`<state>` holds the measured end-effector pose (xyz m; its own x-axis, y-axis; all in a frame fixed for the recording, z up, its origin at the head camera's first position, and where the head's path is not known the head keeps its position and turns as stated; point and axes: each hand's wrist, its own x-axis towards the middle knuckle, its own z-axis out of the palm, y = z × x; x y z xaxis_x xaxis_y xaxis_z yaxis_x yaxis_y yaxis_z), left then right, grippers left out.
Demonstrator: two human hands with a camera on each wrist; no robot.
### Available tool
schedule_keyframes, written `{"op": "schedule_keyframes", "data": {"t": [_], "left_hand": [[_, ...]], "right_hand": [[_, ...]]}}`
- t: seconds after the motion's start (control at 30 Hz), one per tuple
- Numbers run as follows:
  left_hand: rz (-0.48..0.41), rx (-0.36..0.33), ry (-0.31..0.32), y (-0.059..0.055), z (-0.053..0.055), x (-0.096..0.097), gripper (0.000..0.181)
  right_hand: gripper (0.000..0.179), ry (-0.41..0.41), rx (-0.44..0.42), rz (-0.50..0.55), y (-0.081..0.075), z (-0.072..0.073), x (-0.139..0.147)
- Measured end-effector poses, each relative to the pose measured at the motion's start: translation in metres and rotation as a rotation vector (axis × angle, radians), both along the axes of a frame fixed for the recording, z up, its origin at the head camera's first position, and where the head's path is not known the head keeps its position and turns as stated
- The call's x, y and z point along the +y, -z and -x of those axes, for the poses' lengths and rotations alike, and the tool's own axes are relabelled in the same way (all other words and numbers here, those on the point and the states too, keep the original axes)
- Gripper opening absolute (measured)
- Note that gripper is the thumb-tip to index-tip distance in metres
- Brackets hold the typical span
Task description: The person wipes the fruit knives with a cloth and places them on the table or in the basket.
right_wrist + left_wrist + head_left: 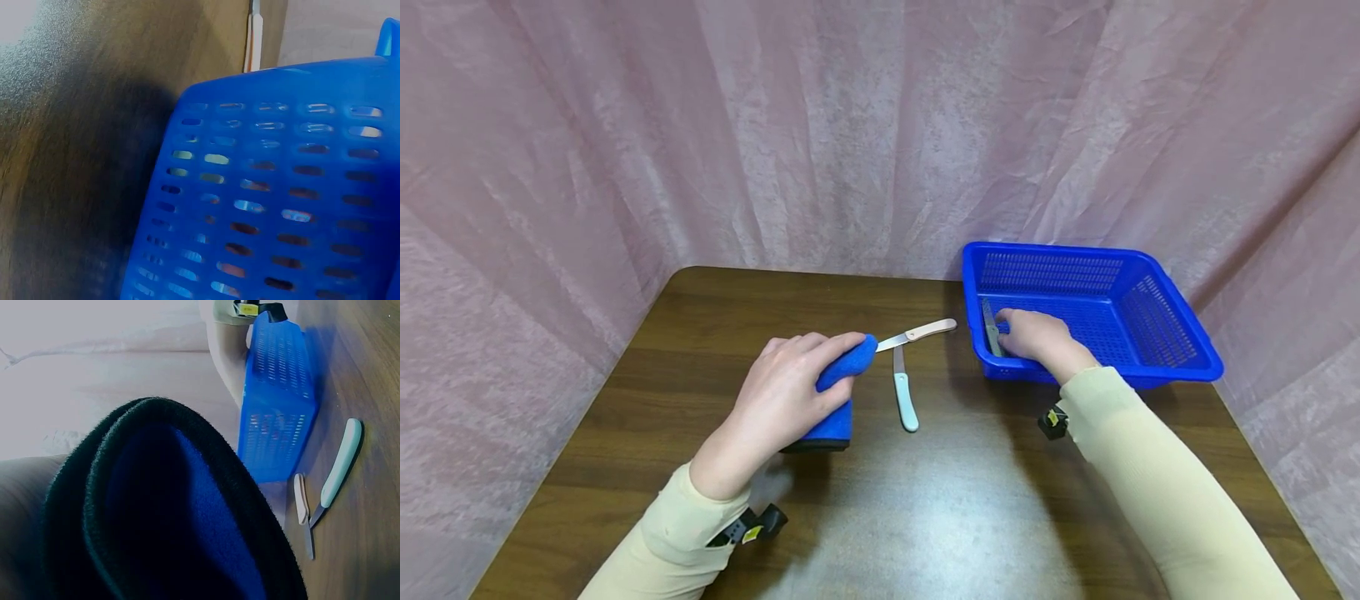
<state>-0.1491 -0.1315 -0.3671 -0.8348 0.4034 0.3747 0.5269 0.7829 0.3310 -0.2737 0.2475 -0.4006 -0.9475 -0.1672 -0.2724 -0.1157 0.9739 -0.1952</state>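
My left hand (786,387) grips a folded blue cloth (831,427) with dark edging, thumb and fingers round its upper part; the cloth's dark-edged fold (156,487) fills much of the left wrist view. Just right of it lie a paring knife with a pale pink handle (932,330) and another with a mint handle (906,404), their blades meeting. Inside the blue basket (1206,362) my right hand (1037,337) reaches down, fingers bent beside a grey-green-handled knife (992,337) along the left wall. I cannot tell whether those fingers pinch it.
The basket, with slotted walls (275,187), stands at the right rear of the brown wooden table (715,308). Pink curtains (820,150) hang behind and at both sides. A small dark device (767,523) sits on the left sleeve, another (1053,422) on the right.
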Motion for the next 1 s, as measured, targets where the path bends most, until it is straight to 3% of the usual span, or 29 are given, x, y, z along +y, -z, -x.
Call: {"op": "schedule_keyframes", "data": {"t": [0.2, 0.37, 0.57, 0.77, 1.0], "left_hand": [[0.002, 0.003, 0.003, -0.001, 0.001, -0.002, 0.052], [0.002, 0.025, 0.016, -0.006, 0.005, -0.001, 0.053], [0.003, 0.041, 0.024, -0.018, 0.010, 0.001, 0.053], [-0.019, 0.087, 0.038, -0.035, 0.016, 0.005, 0.053], [-0.067, 0.133, 0.063, -0.041, 0.016, 0.014, 0.052]], "right_hand": [[0.043, 0.061, 0.266, 0.032, -0.018, -0.013, -0.003], [0.037, 0.034, 0.476, 0.100, -0.029, -0.038, -0.020], [0.029, -0.022, 0.648, 0.171, -0.032, -0.065, -0.038], [0.026, -0.088, 0.750, 0.227, -0.035, -0.091, -0.053], [0.029, -0.143, 0.739, 0.235, -0.035, -0.113, -0.066]]}}
